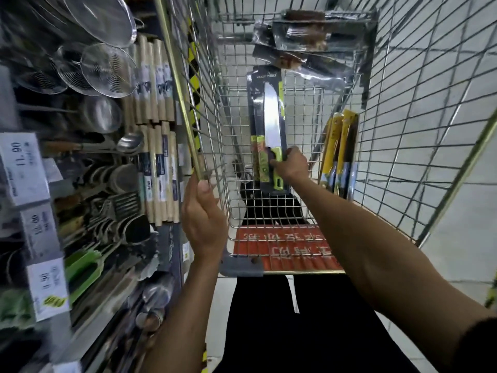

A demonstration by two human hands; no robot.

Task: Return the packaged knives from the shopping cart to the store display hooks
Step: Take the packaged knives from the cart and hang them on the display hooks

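Packaged knife (270, 125) pinched at handle by right hand (291, 164); left hand (203, 219) grips cart rim (177, 84).

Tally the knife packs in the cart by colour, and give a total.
Green pack, in the right hand: 1, perhaps another behind
Yellow packs, leaning on the cart wall: 2
Clear brown-handled packs, blurred: about 3
Total: about 6
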